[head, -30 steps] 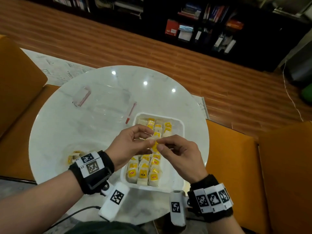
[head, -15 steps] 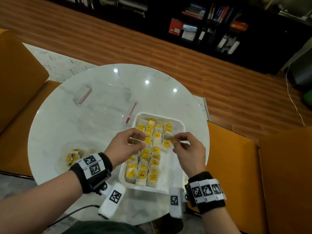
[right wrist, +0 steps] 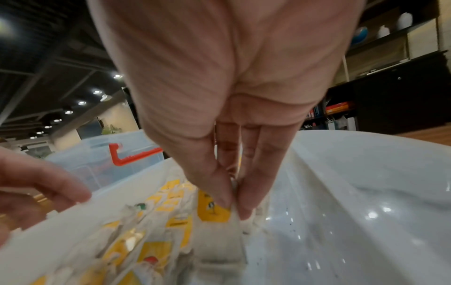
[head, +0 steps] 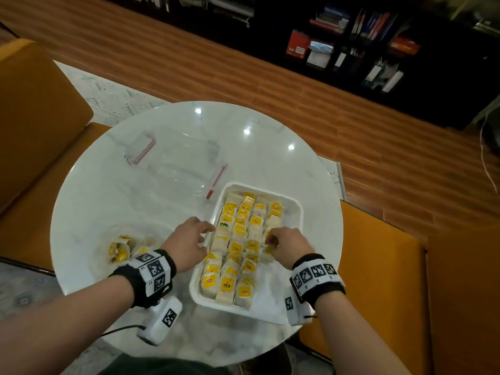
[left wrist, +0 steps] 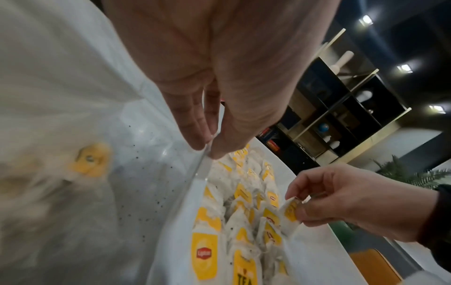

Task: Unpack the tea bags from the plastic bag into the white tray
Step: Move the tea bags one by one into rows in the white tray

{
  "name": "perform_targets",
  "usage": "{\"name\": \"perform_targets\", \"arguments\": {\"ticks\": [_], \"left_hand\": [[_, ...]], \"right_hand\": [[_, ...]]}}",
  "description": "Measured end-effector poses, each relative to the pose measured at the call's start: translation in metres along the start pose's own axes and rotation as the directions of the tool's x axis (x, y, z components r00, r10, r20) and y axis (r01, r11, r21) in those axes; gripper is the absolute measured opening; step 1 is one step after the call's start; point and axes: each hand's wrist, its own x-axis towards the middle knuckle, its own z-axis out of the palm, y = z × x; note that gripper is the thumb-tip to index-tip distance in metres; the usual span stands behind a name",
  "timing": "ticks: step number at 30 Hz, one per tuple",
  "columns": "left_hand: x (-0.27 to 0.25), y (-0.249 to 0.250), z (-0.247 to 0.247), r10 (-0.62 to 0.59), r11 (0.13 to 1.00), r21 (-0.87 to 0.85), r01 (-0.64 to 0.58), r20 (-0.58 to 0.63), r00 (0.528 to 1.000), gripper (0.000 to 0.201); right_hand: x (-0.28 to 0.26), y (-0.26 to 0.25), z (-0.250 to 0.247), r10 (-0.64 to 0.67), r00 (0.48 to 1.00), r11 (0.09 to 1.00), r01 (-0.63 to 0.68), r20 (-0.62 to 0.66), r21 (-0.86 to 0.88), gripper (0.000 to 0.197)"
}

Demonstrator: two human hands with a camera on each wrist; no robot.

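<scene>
Pinching one tea bag (left wrist: 290,210) over the white tray (head: 293,205), the right hand (head: 288,246) hid most of it. Left hand (head: 186,243) gripped the tray's rim; plastic bag (head: 127,246) beside that wrist looked blurry.

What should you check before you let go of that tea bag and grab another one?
1. The right hand pinches one tea bag by its top: ok.
2. That bag sits low in the white tray, next to the filled rows: ok.
3. Free space in the tray along its right side: ok.
4. The left hand steadies the tray's left rim with thumb and fingers: ok.
5. More tea bags wait in the plastic bag left of the tray: ok.
6. Whether the held bag stands straight like its neighbours: cannot tell.
</scene>
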Motion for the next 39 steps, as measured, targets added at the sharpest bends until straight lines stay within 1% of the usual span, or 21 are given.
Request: {"name": "perform_targets", "arguments": {"ticks": [5,8,13,15,17,18,20,22,23,24,25,27,28,29,31,32,33,35,36,38,39], "left_hand": [[0.001,-0.002,0.0,0.013,1.0,0.006,-0.013,0.001,1.0,0.054],[0.001,-0.002,0.0,0.037,0.999,0.0,-0.037,0.004,0.999,0.054],[0.001,-0.004,-0.003,0.055,0.998,-0.007,-0.055,0.023,0.998,0.054],[-0.001,-0.01,-0.007,0.063,0.998,-0.015,-0.063,0.029,0.998,0.049],[-0.007,-0.02,-0.017,0.087,0.996,-0.003,-0.087,0.029,0.996,0.037],[-0.012,-0.026,-0.023,0.105,0.995,-0.002,-0.105,0.012,0.994,0.031],[-0.023,-0.041,-0.04,0.156,0.987,-0.017,-0.158,-0.078,0.985,0.024],[-0.031,-0.057,-0.062,0.177,0.984,0.0,-0.18,-0.191,0.966,0.02],[-0.034,-0.067,-0.074,0.162,0.987,0.016,-0.163,-0.238,0.958,0.02],[-0.035,-0.079,-0.085,0.117,0.993,0.032,-0.112,-0.27,0.956,0.02],[-0.036,-0.093,-0.096,0.044,0.999,0.04,-0.034,-0.281,0.959,0.019],[-0.039,-0.118,-0.112,-0.112,0.987,0.086,0.133,-0.213,0.971,0.019],[-0.04,-0.129,-0.117,-0.147,0.978,0.126,0.168,-0.16,0.976,0.02],[-0.042,-0.138,-0.12,-0.156,0.973,0.152,0.171,-0.107,0.982,0.024],[-0.044,-0.146,-0.121,-0.136,0.979,0.152,0.135,-0.002,0.991,0.037],[-0.044,-0.147,-0.119,-0.123,0.983,0.143,0.115,0.046,0.991,0.043],[-0.043,-0.148,-0.117,-0.113,0.986,0.135,0.102,0.073,0.991,0.044],[-0.037,-0.148,-0.112,-0.103,0.992,0.085,0.098,0.052,0.993,0.033],[-0.035,-0.148,-0.111,-0.097,0.994,0.048,0.095,0.031,0.995,0.028],[-0.029,-0.146,-0.11,-0.091,0.994,-0.056,0.092,0.009,0.996,0.031],[-0.029,-0.145,-0.11,-0.082,0.988,-0.127,0.084,0.019,0.996,0.033]], "right_hand": [[0.017,-0.007,0.001,0.073,0.995,0.984,-0.084,-0.072,-0.157,0.023],[0.024,-0.01,0.003,0.11,0.991,0.974,-0.122,-0.075,-0.191,0.022],[0.022,-0.012,0.003,0.164,0.981,0.97,-0.178,-0.1,-0.163,0.025],[0.015,-0.012,0.0,0.184,0.976,0.975,-0.196,-0.112,-0.106,0.029],[0.004,-0.017,-0.005,0.168,0.976,0.983,-0.176,-0.139,-0.047,0.031],[-0.004,-0.023,-0.006,0.142,0.977,0.989,-0.146,-0.157,-0.014,0.029],[-0.023,-0.043,-0.005,0.068,0.979,0.993,-0.049,-0.19,0.106,0.023],[-0.04,-0.073,0.001,-0.043,0.974,0.961,0.101,-0.221,0.259,0.018],[-0.046,-0.09,0.007,-0.115,0.967,0.932,0.184,-0.228,0.311,0.018],[-0.05,-0.107,0.014,-0.196,0.953,0.901,0.268,-0.231,0.34,0.017],[-0.052,-0.125,0.023,-0.275,0.932,0.869,0.346,-0.236,0.354,0.017],[-0.051,-0.159,0.042,-0.402,0.884,0.812,0.464,-0.237,0.353,0.017],[-0.049,-0.175,0.051,-0.454,0.863,0.796,0.505,-0.223,0.334,0.018],[-0.047,-0.19,0.06,-0.499,0.846,0.789,0.534,-0.19,0.305,0.019],[-0.042,-0.212,0.076,-0.545,0.837,0.808,0.542,-0.059,0.231,0.021],[-0.04,-0.219,0.083,-0.536,0.844,0.834,0.525,0.025,0.171,0.023],[-0.039,-0.224,0.089,-0.505,0.856,0.863,0.499,0.112,0.082,0.024],[-0.04,-0.226,0.097,-0.408,0.883,0.89,0.441,0.232,-0.113,0.024],[-0.041,-0.225,0.1,-0.356,0.9,0.894,0.407,0.252,-0.188,0.025],[-0.043,-0.218,0.101,-0.256,0.935,0.903,0.322,0.246,-0.285,0.028],[-0.044,-0.215,0.102,-0.21,0.949,0.906,0.28,0.237,-0.316,0.028]]}}
